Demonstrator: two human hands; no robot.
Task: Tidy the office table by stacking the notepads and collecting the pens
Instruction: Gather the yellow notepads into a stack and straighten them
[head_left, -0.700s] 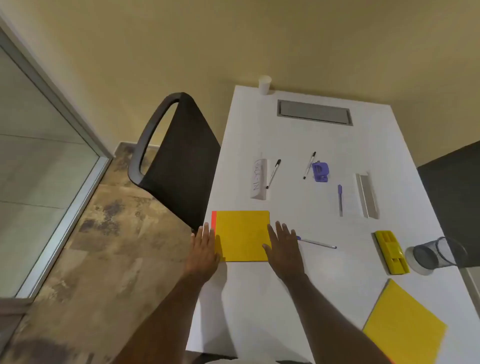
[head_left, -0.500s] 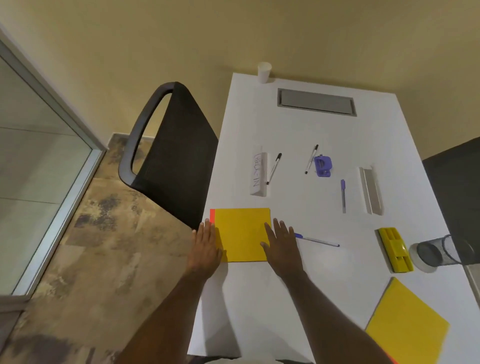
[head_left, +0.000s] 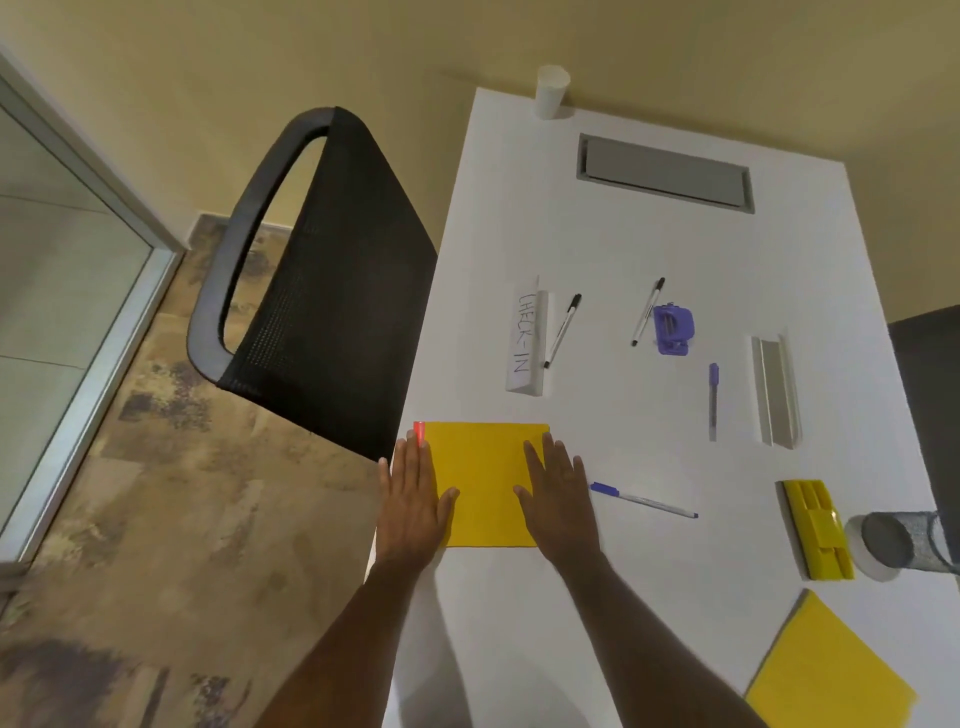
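A yellow notepad with a red spine (head_left: 485, 480) lies flat at the table's left edge. My left hand (head_left: 413, 501) rests flat on its left side, fingers spread. My right hand (head_left: 561, 496) lies flat on its right side, also spread; neither grips it. A second yellow notepad (head_left: 831, 670) lies at the near right. A blue-capped pen (head_left: 644, 500) lies just right of my right hand. Two black-capped pens (head_left: 562, 330) (head_left: 648, 310) and a purple pen (head_left: 713, 400) lie farther back. A mesh pen holder (head_left: 898, 543) lies on its side at the right edge.
A black mesh chair (head_left: 322, 291) stands against the white table's (head_left: 623, 597) left edge. On the table are a "CHECK-IN" sign (head_left: 527, 340), a purple hole punch (head_left: 672, 328), a second folded sign (head_left: 775, 389), a yellow stapler-like tool (head_left: 818, 527), a paper cup (head_left: 551, 91) and a grey cable hatch (head_left: 665, 171).
Both hands have slid slightly further onto the yellow notepad; the thumbs now lie on its cover. The camera has shifted a little. The pens have not moved.
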